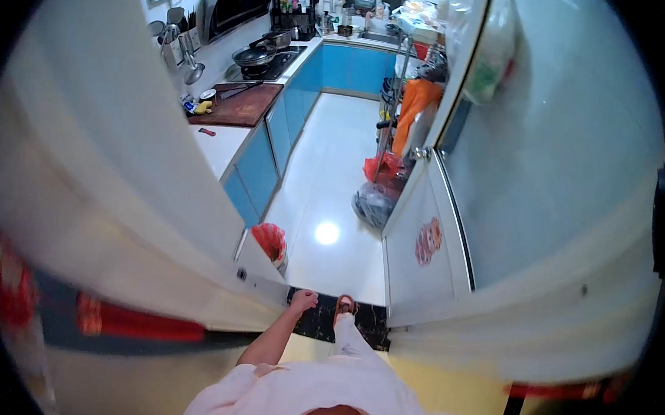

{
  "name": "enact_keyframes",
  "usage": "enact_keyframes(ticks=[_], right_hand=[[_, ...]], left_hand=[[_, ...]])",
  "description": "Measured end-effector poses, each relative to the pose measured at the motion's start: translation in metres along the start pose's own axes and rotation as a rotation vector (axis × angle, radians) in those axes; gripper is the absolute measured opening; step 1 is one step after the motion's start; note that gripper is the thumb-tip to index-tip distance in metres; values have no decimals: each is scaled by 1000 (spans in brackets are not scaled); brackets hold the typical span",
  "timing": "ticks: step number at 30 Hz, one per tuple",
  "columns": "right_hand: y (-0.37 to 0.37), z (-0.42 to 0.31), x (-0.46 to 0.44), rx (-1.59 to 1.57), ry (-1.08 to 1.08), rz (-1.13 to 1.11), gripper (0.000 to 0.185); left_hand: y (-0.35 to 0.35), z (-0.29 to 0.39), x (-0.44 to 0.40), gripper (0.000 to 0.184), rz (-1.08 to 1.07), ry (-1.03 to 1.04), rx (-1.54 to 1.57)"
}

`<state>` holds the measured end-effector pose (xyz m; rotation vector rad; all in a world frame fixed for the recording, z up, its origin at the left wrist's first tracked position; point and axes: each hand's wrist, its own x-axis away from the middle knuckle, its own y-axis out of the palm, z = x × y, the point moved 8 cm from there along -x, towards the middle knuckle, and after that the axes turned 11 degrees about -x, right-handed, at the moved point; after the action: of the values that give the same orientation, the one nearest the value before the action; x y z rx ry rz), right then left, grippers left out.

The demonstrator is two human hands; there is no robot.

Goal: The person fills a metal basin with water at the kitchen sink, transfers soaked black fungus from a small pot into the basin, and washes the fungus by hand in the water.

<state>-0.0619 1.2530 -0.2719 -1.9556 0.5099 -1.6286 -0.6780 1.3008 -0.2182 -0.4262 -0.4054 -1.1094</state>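
The person's left hand [304,300] appears above the dark marbled threshold [314,325], fingers partly curled; at this size it cannot be told whether they close on anything. The right hand lies outside the view, its grip undetermined. Clock positions are taken from the left hand. At eleven o'clock, nearest: a bin [281,262] lined with a red-and-white bag [270,236], dark brown visible inside. Same bearing, farther: a brown cutting board [244,106] on the white counter [220,145]. Between eleven and twelve: a lidded pan [254,57] and, just behind it, a pot [280,39], both on the cooktop [285,62]. Twelve: a black rack [295,19] holding bottles. One o'clock: a grey plastic bag [375,205] on the floor [334,163], a red bag [381,168] just beyond, and, higher, a translucent bag [495,55] with green contents.
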Motion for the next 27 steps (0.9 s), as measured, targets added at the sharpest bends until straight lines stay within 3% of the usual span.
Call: enact_keyframes(ticks=[4, 6, 7, 8, 9, 10, 11, 13, 16, 19, 21, 23, 24, 25, 26, 27], right_hand=[[-159, -100, -157, 219, -294, 48, 21], [-290, -211, -201, 255, -488, 217, 19], [-335, -240, -260, 61, -310, 286, 21], [-361, -245, -335, -633, -253, 327, 23], [-454, -329, -292, -543, -358, 305, 26], [-472, -368, -362, -605, -477, 305, 26], [-522, -419, -371, -596, -581, 294, 27], [-612, -529, -354, -642, -605, 243, 24], [-673, -627, -407, -624, -778, 307, 25], [-698, -667, -443, -591, -735, 367, 26], [-696, -665, -461, -443, -586, 365, 23], [-665, -639, -502, -604, -405, 89, 25], [-645, -607, -525, -867, -227, 32, 24], [-644, -613, -531, -15, -364, 18, 21], [-617, -578, -566, 121, -394, 33, 20], [-619, -572, -566, 224, -351, 2, 20]], left_hand=[[-26, 73, -63, 19, 9, -109, -250], [-58, 41, -126, 18, 114, -175, -209], [-85, 34, -146, 17, 167, -206, -191], [-101, 50, -148, 17, 245, -203, -28], [-118, 63, -156, 16, 318, -199, 138], [-146, 57, -173, 13, 274, -207, 127], [-161, 66, -189, 22, 235, -256, -153], [-200, 68, -225, 21, 244, -340, -268], [-260, 67, -288, 19, 326, -433, -172], [-312, 76, -353, 19, 329, -497, -163], [-333, 84, -391, 20, 260, -511, -165], [-352, 107, -438, 21, 171, -461, -109], [-363, 124, -464, 22, 127, -419, -40], [-372, 144, -492, 23, 77, -350, 22], [-392, 169, -528, 15, 278, -532, -64], [-402, 203, -562, 15, 263, -413, -118]])
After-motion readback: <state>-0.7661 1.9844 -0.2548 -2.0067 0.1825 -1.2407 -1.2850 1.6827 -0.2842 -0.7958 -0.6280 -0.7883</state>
